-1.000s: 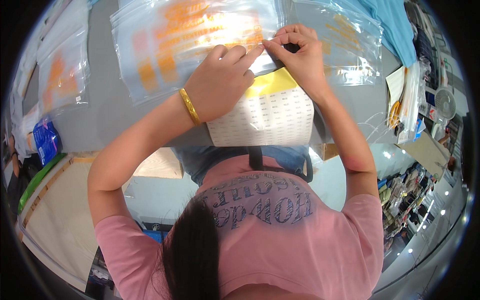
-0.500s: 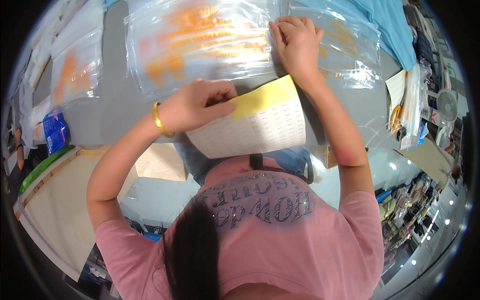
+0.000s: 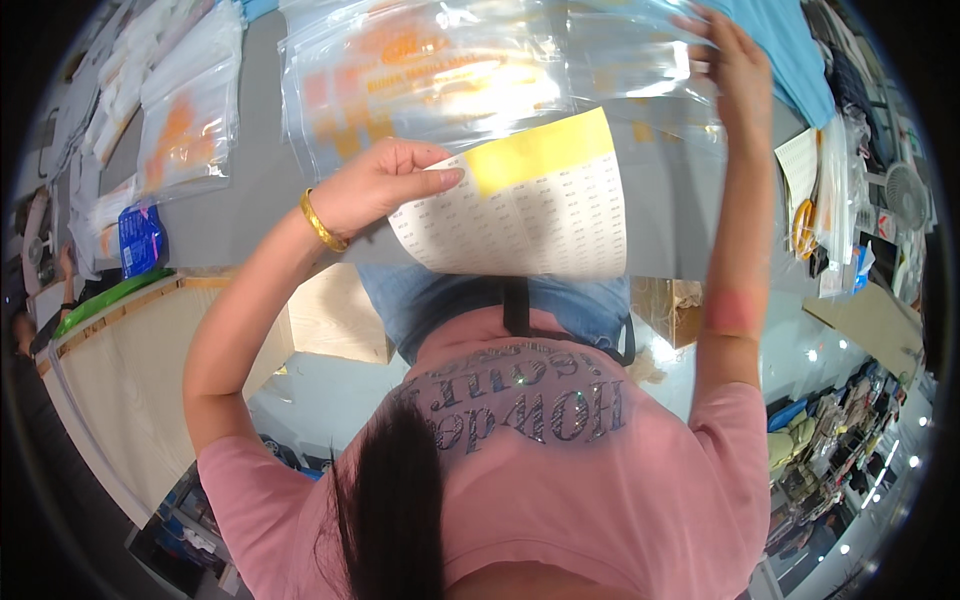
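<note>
My left hand (image 3: 385,185) is closed on the left edge of a label sheet (image 3: 530,225), the thumb lying on top. The sheet is white with rows of small printed labels and has a bare yellow band along its far edge. It curves above the table's near edge. My right hand (image 3: 738,85) is at the far right, over the edge of a clear plastic bag (image 3: 630,65); its fingers look stretched apart and somewhat blurred. To the left of that bag lies a larger pile of clear bags (image 3: 340,90) with orange print, partly washed out by glare.
More bags (image 3: 185,140) are heaped at the left of the grey table (image 3: 262,190), near a blue packet (image 3: 140,240). Light blue cloth (image 3: 790,70) lies at the far right. Orange-handled scissors (image 3: 803,228) hang at the right edge beside paper and plastic. A wooden box (image 3: 340,315) stands below.
My right hand has moved right, from the gap between the bags to the right bag's far edge, its fingers spreading. The label sheet has shifted slightly away from me, still in my left hand.
</note>
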A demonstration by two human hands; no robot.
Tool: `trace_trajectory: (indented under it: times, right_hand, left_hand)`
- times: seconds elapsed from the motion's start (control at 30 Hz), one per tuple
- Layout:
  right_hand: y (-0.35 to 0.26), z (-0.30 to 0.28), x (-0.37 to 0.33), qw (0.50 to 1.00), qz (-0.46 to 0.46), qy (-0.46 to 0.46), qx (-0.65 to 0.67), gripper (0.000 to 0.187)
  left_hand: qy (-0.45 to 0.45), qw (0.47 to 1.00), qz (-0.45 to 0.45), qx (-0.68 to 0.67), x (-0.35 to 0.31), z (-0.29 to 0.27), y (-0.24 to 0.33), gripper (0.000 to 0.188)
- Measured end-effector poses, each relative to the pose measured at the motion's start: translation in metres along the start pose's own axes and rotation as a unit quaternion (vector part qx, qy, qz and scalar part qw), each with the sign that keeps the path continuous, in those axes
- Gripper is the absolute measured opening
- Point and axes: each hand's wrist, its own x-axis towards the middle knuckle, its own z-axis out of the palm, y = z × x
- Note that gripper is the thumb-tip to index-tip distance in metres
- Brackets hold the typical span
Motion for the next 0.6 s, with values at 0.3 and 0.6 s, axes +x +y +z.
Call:
trace_trajectory:
  times: [0.3, 0.6]
  right_hand:
    - [-0.066, 0.061, -0.118, 0.907, -0.331, -0.135, -0.222, 0.027]
    - [-0.054, 0.113, -0.159, 0.892, -0.363, -0.120, -0.242, 0.032]
  left_hand:
    - [0.008, 0.998, 0.060, 0.008, 0.022, 0.023, 0.016, 0.031]
    - [-0.019, 0.994, 0.095, 0.049, 0.016, 0.028, 0.006, 0.030]
